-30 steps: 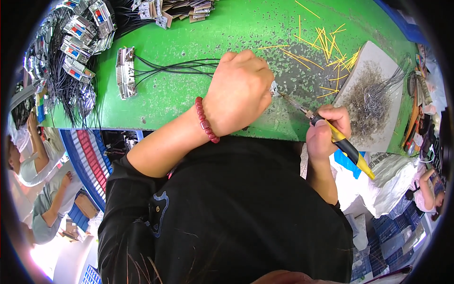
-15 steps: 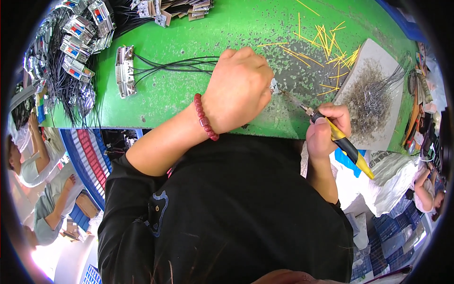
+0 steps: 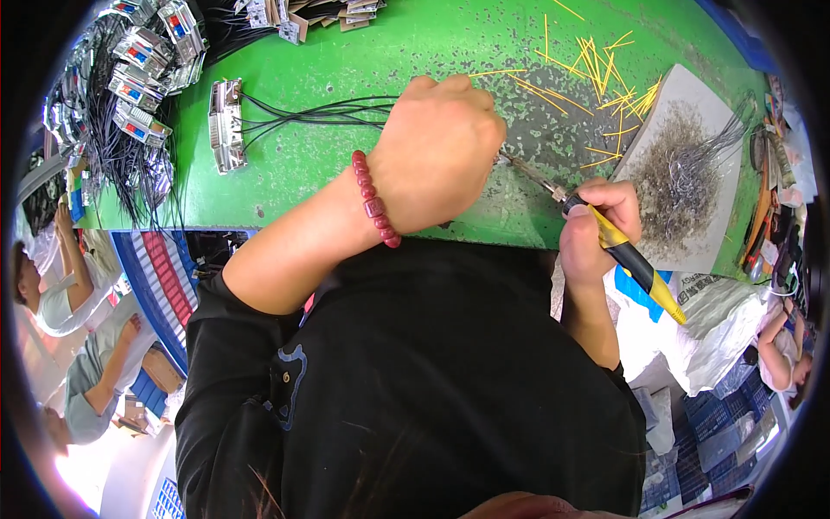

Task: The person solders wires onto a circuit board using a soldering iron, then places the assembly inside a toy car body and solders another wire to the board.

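My left hand, with a red bead bracelet at its wrist, is closed over the ends of several black wires. Those wires run left to a silver metal-cased part lying on the green table. The fingertips are hidden under the fist. In my right hand is a yellow and black soldering iron, gripped like a pen. Its metal tip points up and left and ends beside the left fist, where any small piece is mostly covered.
Thin yellow strips lie scattered at the back right. A grey pad carries dark debris and fine wire strands. Silver parts with black wires are heaped at the far left. Small boards sit at the back. Other people are at left.
My left hand has shifted slightly up and right, covering most of the small pale piece that showed at its fingers. The iron's tip has moved slightly left and up with it.
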Motion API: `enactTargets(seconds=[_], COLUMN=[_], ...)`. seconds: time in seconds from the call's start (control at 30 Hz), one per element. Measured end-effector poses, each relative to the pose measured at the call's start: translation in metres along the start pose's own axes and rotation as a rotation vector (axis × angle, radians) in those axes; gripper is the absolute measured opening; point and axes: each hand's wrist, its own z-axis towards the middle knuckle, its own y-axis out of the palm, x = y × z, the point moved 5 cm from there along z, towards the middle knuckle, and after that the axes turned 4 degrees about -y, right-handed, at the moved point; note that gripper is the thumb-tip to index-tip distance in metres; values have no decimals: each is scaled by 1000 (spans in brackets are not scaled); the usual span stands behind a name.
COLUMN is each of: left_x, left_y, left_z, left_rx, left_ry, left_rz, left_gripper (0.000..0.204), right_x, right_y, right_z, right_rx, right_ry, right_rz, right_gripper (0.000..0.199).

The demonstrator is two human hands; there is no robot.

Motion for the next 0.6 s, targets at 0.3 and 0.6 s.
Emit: enactTargets(seconds=[0.3,0.6], left_x=[0,-1], left_y=[0,0], left_z=[0,-1], left_rx=[42,60], left_ry=[-3,-2], left_rz=[-23,-33], left_gripper=[6,6], right_x=[2,-4], right_y=[0,-3], right_z=[0,0], right_rx=[-51,96], right_ry=[65,-99], right_rz=[-26,27], right_gripper=[18,15])
